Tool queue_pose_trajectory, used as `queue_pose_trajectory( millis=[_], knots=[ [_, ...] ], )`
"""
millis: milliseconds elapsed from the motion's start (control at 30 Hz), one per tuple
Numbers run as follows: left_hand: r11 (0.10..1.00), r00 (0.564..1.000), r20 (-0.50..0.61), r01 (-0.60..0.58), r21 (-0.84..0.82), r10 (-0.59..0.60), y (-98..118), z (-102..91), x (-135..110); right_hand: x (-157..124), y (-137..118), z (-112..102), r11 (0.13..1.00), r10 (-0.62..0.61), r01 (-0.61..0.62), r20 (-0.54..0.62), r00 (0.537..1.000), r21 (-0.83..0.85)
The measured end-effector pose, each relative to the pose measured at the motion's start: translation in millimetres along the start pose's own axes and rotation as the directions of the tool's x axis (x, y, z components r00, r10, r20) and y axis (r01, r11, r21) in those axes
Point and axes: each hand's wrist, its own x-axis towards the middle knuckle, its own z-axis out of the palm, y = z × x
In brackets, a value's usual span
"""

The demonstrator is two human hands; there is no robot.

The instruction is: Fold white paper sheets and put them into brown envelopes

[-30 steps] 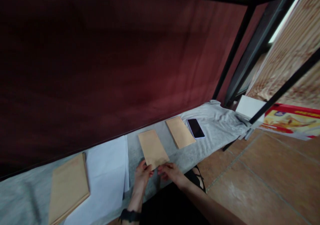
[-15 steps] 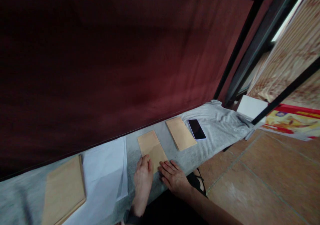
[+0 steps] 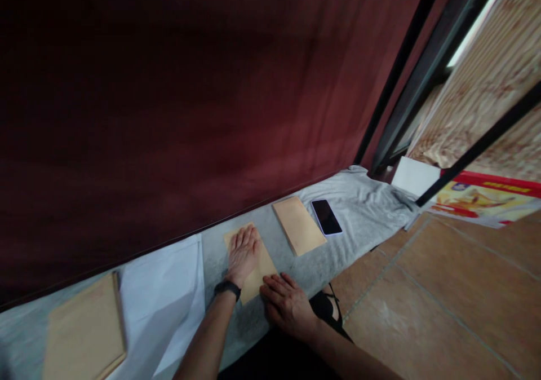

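Observation:
My left hand [image 3: 242, 252] lies flat, fingers stretched out, on top of a tan envelope [image 3: 262, 267] that rests on the grey cloth [image 3: 363, 205] covering a long shelf. A black band sits on that wrist. My right hand [image 3: 285, 302] lies palm down with fingers spread at the envelope's near right corner, touching its edge. A second tan envelope [image 3: 298, 224] lies just to the right, apart from both hands.
A black phone [image 3: 326, 216] lies right of the second envelope. White paper sheets [image 3: 169, 290] and a stack of tan envelopes [image 3: 84, 332] lie to the left. A dark red panel [image 3: 190, 98] rises behind. Tiled floor [image 3: 443, 301] and a red printed box [image 3: 486, 197] are at right.
My left hand has slid forward from the envelope's near edge up onto its far half, flat on it. My right hand has stayed by the near corner.

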Motion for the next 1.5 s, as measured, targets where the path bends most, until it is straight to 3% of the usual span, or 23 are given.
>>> queue_pose_trajectory(
  millis=[467, 800, 1033, 1333, 1500],
  knots=[
    [0.963, 0.965, -0.059, -0.26, -0.074, 0.256, 13.5, 1.5, -45.3, 0.0, 1.7, 4.0, 0.999, 0.015, -0.014, -0.02, 1.0, 0.05],
    [0.944, 0.951, -0.011, -0.307, -0.121, 0.308, 23.3, -1.4, -79.0, -4.8, 12.3, 12.5, 0.996, -0.074, 0.079, -0.113, 0.991, 0.037],
    [0.945, 0.956, -0.037, -0.294, -0.142, 0.292, 33.9, -3.8, -119.8, -8.2, 12.7, 13.0, 0.996, -0.051, 0.062, -0.151, 0.987, 0.068],
    [0.977, 0.973, -0.109, -0.208, -0.052, 0.202, 46.0, -11.2, -170.9, -9.5, 11.2, -10.6, 0.984, 0.065, -0.046, -0.108, 0.992, 0.173],
    [0.982, 0.978, -0.124, -0.177, -0.067, 0.168, 46.0, -8.6, -175.9, 6.1, 6.1, -13.4, 0.99, -0.055, 0.053, 0.013, 0.998, 0.129]
  ],
)
